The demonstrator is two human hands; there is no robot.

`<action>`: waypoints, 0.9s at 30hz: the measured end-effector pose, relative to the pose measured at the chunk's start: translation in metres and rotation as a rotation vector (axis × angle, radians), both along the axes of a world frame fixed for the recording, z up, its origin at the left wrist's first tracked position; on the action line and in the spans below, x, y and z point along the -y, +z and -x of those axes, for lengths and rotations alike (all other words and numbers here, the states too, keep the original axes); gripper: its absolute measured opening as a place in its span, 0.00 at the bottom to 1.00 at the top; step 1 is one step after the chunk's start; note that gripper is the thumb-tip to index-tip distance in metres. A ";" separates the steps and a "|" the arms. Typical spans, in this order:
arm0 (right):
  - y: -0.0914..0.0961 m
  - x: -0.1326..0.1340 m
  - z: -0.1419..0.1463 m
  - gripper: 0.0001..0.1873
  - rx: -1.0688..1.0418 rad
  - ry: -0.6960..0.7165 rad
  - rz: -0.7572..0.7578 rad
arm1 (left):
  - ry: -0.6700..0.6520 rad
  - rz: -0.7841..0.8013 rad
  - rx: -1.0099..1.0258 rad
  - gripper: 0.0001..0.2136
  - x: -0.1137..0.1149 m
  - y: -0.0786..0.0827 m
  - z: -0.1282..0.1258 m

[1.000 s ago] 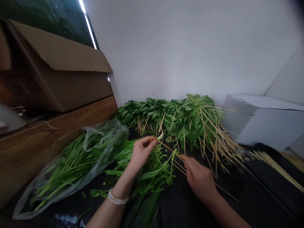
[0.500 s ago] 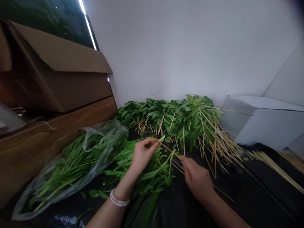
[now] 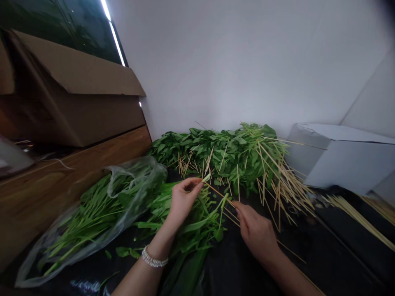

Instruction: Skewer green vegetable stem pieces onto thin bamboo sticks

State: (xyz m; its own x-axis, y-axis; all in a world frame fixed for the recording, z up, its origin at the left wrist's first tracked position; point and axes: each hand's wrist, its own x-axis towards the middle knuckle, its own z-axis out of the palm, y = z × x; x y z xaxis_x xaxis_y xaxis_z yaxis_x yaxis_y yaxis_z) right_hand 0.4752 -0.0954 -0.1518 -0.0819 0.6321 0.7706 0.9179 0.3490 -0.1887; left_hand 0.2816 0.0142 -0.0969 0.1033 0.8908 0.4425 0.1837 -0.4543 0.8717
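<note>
My right hand [image 3: 256, 230] is closed around the lower end of a thin wooden skewer [image 3: 217, 192], which slants up to the left. A green leafy stem [image 3: 224, 201] hangs on the skewer close to those fingers. My left hand [image 3: 184, 196], with a beaded bracelet at the wrist, pinches a pale green stalk [image 3: 206, 178] at the skewer's far tip. I cannot tell whether the tip has pierced the stalk. Under and beside my left hand lies a loose heap of leafy greens [image 3: 191, 226] on black plastic sheeting [image 3: 237, 271].
Skewered greens [image 3: 234, 144] are piled along the wall, their sticks [image 3: 286, 193] jutting right. A clear plastic bag [image 3: 135, 168] of greens lies left, below a cardboard box [image 3: 98, 115]. On the right are a white box [image 3: 348, 164] and bundled skewers [image 3: 361, 220].
My left hand has shifted slightly left with the stalk, and a little more of the skewer shows between the hands. My right hand stays in nearly the same place.
</note>
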 end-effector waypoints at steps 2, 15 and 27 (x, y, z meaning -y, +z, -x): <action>0.000 0.000 0.000 0.15 0.000 -0.003 -0.004 | 0.001 -0.001 0.002 0.09 0.000 0.000 0.000; -0.004 0.000 0.002 0.16 -0.025 -0.038 0.014 | 0.049 -0.099 -0.085 0.08 -0.001 -0.003 0.002; -0.010 0.000 0.006 0.17 -0.014 -0.046 0.022 | 0.136 -0.322 -0.303 0.05 0.006 -0.007 -0.001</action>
State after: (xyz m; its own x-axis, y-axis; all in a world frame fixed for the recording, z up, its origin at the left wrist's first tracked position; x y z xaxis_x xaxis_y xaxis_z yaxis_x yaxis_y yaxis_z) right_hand 0.4695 -0.0952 -0.1621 -0.0418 0.6519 0.7572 0.9301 0.3021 -0.2088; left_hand 0.2828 0.0084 -0.1043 0.1623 0.7276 0.6665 0.4855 -0.6469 0.5880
